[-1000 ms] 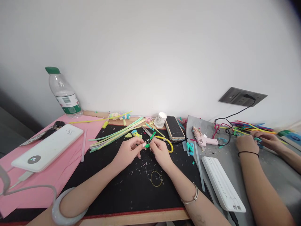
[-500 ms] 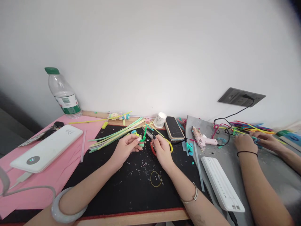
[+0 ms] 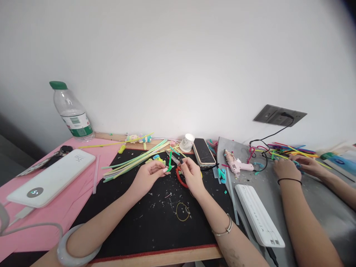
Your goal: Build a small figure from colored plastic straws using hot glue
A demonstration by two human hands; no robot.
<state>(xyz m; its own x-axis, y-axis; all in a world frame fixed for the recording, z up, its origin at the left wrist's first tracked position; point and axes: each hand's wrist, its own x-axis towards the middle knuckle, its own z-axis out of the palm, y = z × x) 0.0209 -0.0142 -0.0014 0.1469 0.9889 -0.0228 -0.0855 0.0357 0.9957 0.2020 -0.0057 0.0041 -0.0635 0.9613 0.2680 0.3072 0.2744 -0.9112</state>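
Note:
My left hand [image 3: 150,175] is closed in a pinch on a bright green pipe cleaner [image 3: 170,159], bent at its lower end, with the longer part standing up. Behind those fingers is a small yellow, green and blue fuzzy piece [image 3: 158,158], partly hidden. My right hand [image 3: 191,177] is closed around scissors [image 3: 180,178] with red and yellow handles. Their metal blades point up and left, close to the green pipe cleaner. Whether the blades touch it I cannot tell. Both hands are over the black mat [image 3: 133,230].
A bundle of pale pipe cleaners [image 3: 133,163] lies behind my left hand. Beyond my right hand are a paper cup [image 3: 186,143] and a phone [image 3: 204,152]. Rightward lie a glue gun [image 3: 239,165], a white power strip [image 3: 260,215] and another person's hands [image 3: 287,170]. A bottle [image 3: 73,115] stands left.
The whole view has shifted slightly. The scissors' yellow handle is now mostly hidden by my right hand. The green pipe cleaner's bent end shows lower at my left fingertips.

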